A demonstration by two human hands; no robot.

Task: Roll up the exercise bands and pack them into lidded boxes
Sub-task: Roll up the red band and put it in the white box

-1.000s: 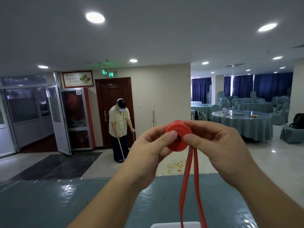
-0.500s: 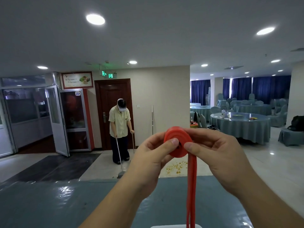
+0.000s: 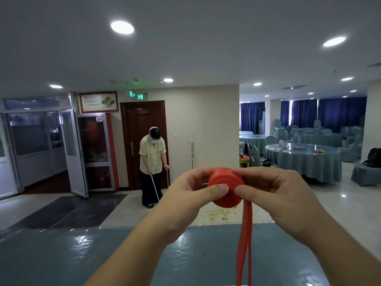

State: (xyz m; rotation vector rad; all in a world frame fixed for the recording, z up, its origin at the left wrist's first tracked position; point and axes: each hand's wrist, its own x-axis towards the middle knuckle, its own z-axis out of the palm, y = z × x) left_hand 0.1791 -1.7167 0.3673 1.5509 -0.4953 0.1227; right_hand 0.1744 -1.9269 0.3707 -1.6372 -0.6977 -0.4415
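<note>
A red exercise band is wound into a thick coil held up in front of me at chest height. My left hand pinches the coil from the left, thumb on its near face. My right hand pinches it from the right, thumb beside the left thumb. The band's loose tail hangs straight down from the coil as a doubled strip and runs out of the bottom of the view. No box shows in the current view.
A blue-grey glossy table spreads below my arms. Beyond it a person sweeps the tiled floor by a dark wooden door. Round tables with teal cloths and covered chairs fill the room at right. Crumbs lie on the floor.
The coil has tilted so its outer wrap faces up more. My hands and the coil sit lower in the view as the camera tipped up. The white box edge at the bottom is gone.
</note>
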